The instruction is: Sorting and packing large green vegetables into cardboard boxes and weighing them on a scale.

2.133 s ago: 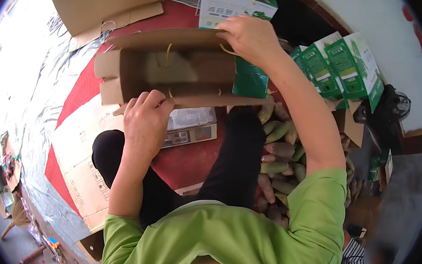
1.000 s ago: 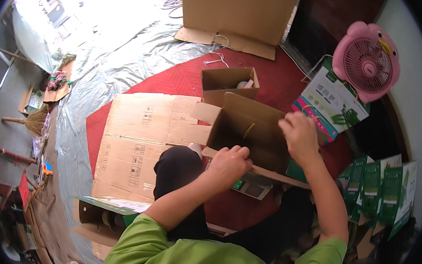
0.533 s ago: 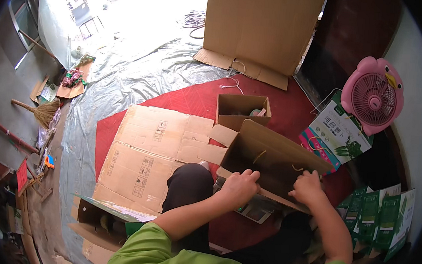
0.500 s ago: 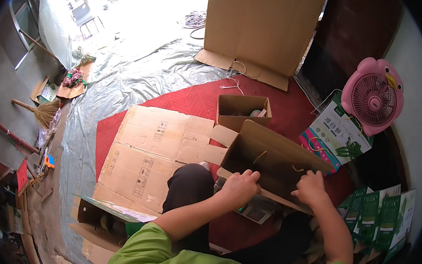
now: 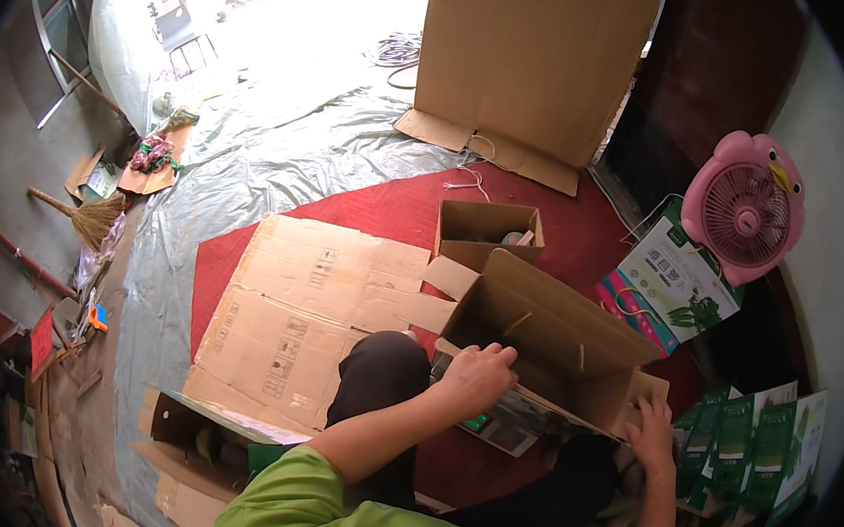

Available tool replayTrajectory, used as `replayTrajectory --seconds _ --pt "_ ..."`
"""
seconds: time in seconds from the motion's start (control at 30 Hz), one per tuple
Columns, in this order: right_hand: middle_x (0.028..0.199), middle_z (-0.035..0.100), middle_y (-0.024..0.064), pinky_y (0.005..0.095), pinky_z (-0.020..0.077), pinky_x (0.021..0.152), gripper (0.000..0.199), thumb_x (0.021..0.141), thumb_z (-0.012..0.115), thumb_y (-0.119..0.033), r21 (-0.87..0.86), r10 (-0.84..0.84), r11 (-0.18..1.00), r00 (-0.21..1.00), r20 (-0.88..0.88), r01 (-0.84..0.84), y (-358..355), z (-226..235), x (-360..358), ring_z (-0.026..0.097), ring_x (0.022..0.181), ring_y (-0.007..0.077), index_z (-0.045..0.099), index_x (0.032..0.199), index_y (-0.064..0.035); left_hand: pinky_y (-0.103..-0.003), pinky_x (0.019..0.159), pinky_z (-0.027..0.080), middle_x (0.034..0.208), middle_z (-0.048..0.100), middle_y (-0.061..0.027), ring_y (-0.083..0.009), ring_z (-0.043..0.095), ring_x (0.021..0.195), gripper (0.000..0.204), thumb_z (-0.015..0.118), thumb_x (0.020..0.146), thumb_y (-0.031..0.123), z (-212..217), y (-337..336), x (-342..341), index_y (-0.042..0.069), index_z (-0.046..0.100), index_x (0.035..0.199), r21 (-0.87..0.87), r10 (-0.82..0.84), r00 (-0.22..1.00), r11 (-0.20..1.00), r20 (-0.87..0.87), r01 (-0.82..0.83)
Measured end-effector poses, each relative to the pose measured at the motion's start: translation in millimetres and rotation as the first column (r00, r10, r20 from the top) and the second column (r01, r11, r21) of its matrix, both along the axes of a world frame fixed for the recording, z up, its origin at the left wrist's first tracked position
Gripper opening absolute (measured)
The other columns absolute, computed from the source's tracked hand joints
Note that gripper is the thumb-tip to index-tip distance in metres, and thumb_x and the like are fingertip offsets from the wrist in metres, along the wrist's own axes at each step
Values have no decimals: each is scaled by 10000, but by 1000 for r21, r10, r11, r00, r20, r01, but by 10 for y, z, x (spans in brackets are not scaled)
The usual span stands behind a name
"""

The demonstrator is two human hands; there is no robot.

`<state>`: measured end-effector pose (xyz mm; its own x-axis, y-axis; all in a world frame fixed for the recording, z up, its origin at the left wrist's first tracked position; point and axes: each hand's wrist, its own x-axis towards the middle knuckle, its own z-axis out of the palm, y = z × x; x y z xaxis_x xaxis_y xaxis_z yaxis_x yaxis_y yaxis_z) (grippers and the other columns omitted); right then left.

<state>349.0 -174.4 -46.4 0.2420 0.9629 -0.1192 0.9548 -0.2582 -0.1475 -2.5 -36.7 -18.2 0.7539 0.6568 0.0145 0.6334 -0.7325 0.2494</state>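
Note:
An open cardboard box (image 5: 554, 360) stands in front of my knees, with two string loops inside and flaps sticking out at its left end. My left hand (image 5: 478, 377) is closed over the near rim toward its left end. At the box's right end my right hand (image 5: 652, 439) touches the end flap (image 5: 649, 387) with its fingers apart. Beneath the near side, partly hidden by the box, a flat device (image 5: 499, 433) shows a green light.
A smaller open box (image 5: 488, 231) stands beyond. Flattened cardboard (image 5: 287, 312) lies left on the red mat (image 5: 232, 257). To the right are a pink fan (image 5: 745, 211), a white-and-green carton (image 5: 676, 281) and several green folded cartons (image 5: 753, 443). Another open box (image 5: 187, 444) sits lower left.
My right hand has moved right and nearer, from the near rim to the right end. The end flap there now stands outward. My left hand stays on the near rim.

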Motion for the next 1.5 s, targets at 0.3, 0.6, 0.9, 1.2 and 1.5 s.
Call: replayTrajectory --seconds 0.3,0.6,0.9,1.2,1.5 --pt "1500 296 174 560 256 1083 681 801 643 -255 17 -145 989 982 -117 148 1 -229 -79 272 1375 371 386 1410 -95 -330 763 466 958 540 -21 -187 555 978 148 589 779 171 -57 10 5 187 698 879 51 -17 999 999 -39 19" --pt "1569 165 124 623 115 1105 908 747 682 -417 -16 -301 953 949 -89 301 151 -345 -222 77 1454 351 246 1493 -139 -324 758 464 940 532 -13 -180 560 943 137 602 767 167 -99 10 10 190 696 864 87 -35 999 996 -5 35" --pt "1589 95 87 660 130 1082 959 730 716 -393 17 -348 935 923 -166 355 229 -566 -111 43 1458 356 205 1507 -159 -326 759 461 939 536 -19 -184 558 953 128 608 766 165 -51 -4 -2 168 694 861 66 -49 999 997 -20 51" --pt "1587 93 80 664 190 1061 978 725 731 -317 76 -373 917 909 -187 392 297 -657 -131 48 1457 355 161 1513 -214 -335 808 459 947 548 -15 -181 563 973 149 629 773 192 -90 -16 13 154 689 904 89 -42 998 995 52 37" --pt "1591 78 73 662 188 1067 973 729 731 -312 76 -384 913 909 -164 400 276 -629 -155 39 1460 344 160 1513 -226 -485 989 410 1017 604 -82 -300 573 1012 197 661 845 238 706 -184 -264 48 674 791 214 -311 325 929 893 302"
